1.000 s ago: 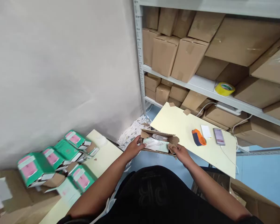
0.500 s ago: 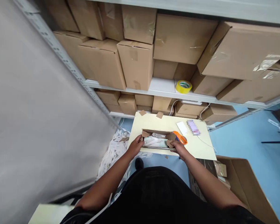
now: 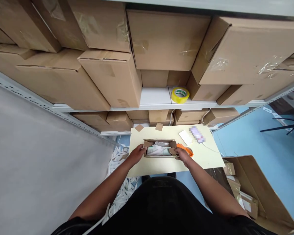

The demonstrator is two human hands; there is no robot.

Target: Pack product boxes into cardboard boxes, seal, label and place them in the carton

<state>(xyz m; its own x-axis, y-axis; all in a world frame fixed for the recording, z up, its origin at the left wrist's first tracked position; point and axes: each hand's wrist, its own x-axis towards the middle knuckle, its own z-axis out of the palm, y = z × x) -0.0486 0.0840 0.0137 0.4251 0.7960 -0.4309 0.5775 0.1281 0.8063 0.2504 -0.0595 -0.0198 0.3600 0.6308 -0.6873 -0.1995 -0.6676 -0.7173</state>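
A small open box (image 3: 159, 141) is held on the pale counter (image 3: 205, 157). Its left end is gripped by the left hand (image 3: 136, 154) and its right end by the right hand (image 3: 183, 156), with fingers closed on the cardboard flaps. White wrapping is seen inside. An orange dispenser (image 3: 188, 150) lies just beside the right hand, and a white card (image 3: 185, 137) is near it. A yellow tape roll (image 3: 180, 95) is seen on the shelf (image 3: 154, 96) behind, among stacked cartons (image 3: 107, 78). Paper strips (image 3: 117, 160) are strewn on the floor at left.
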